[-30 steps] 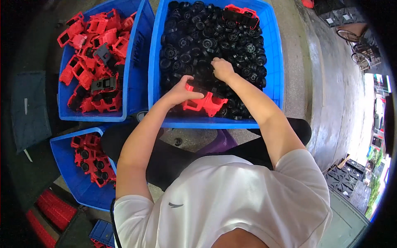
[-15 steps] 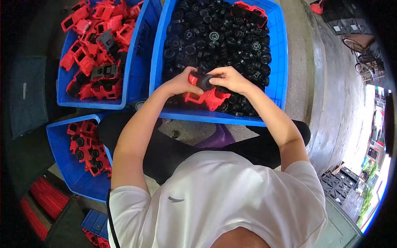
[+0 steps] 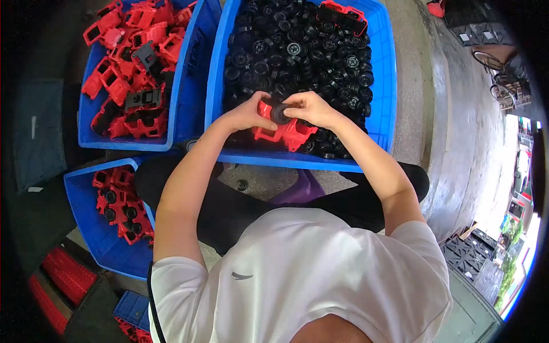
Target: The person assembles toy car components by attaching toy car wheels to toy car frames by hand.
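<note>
Over the near side of the big blue crate, my left hand [image 3: 249,116] grips a red plastic toy vehicle body [image 3: 294,136] by its left end, thumb along the near side. A round black toy wheel [image 3: 279,114] rests against the body's upper side. My right hand [image 3: 313,108] pinches that wheel with fingers and thumb. Whether the wheel is fixed to the body is not visible. Below both hands lies a deep heap of black wheels [image 3: 294,48], and at its far right is another red-and-black vehicle body [image 3: 343,18].
The large blue crate [image 3: 386,74] stands in front of my knees. To its left, another blue crate [image 3: 84,123] holds red bodies and a few dark grey parts. A lower blue bin [image 3: 114,257] contains red bodies with black wheels. Concrete floor [image 3: 452,137] stretches along the right.
The black wheel now sits flatter and slightly further left against the red body. Both hands keep their grip and have barely moved.
</note>
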Demonstrator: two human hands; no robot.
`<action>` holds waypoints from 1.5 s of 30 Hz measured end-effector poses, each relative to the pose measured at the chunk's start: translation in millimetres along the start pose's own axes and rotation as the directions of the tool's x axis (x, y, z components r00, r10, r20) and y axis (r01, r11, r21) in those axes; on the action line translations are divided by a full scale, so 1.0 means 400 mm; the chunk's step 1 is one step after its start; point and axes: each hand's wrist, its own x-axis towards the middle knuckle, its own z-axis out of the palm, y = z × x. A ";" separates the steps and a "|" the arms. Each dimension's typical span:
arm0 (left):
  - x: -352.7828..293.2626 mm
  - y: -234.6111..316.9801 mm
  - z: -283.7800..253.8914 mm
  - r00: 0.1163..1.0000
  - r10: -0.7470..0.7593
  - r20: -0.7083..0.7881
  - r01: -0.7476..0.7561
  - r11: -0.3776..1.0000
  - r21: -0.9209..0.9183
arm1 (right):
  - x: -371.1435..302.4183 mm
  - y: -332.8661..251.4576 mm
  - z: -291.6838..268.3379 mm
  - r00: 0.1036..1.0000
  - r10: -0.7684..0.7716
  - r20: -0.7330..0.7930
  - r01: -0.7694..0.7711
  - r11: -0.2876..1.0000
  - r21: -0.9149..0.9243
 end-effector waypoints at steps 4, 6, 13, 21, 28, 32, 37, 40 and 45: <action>-0.003 -0.003 0.009 0.999 -0.020 -0.040 0.018 0.999 -0.040 | 0.007 -0.005 0.032 0.995 -0.068 -0.074 0.052 0.978 -0.202; -0.001 -0.010 0.021 0.998 -0.033 -0.051 0.027 0.994 -0.108 | 0.003 -0.026 0.026 0.974 -0.227 -0.019 0.188 0.846 -0.498; 0.000 -0.007 0.031 0.979 0.192 -0.073 -0.184 0.978 0.099 | -0.008 -0.008 0.033 0.994 -0.087 0.062 0.101 0.955 -0.279; -0.015 0.024 0.041 0.969 0.244 -0.039 -0.232 0.952 0.198 | -0.017 -0.017 0.029 0.989 -0.150 -0.002 0.139 0.918 -0.371; -0.041 0.081 -0.021 0.992 0.072 0.105 -0.103 0.938 0.331 | 0.071 0.013 -0.068 0.975 0.061 0.213 -0.055 0.998 -0.033; -0.050 0.079 0.009 0.993 0.106 -0.050 -0.022 0.589 0.808 | 0.114 0.137 -0.238 0.920 -0.048 -0.389 -0.195 0.805 -0.561; -0.005 0.057 0.041 0.967 0.231 0.105 -0.213 0.514 0.831 | 0.128 0.248 -0.205 0.946 -0.237 -0.221 -0.097 0.444 -0.891; 0.010 0.049 0.023 0.985 0.172 0.013 -0.114 0.593 0.797 | 0.128 0.218 -0.198 0.904 -0.091 -0.418 -0.296 0.572 -0.765; 0.003 0.055 0.029 0.994 0.112 -0.008 -0.060 0.591 0.805 | 0.020 0.040 -0.097 0.920 -0.224 -0.323 0.080 0.912 -0.403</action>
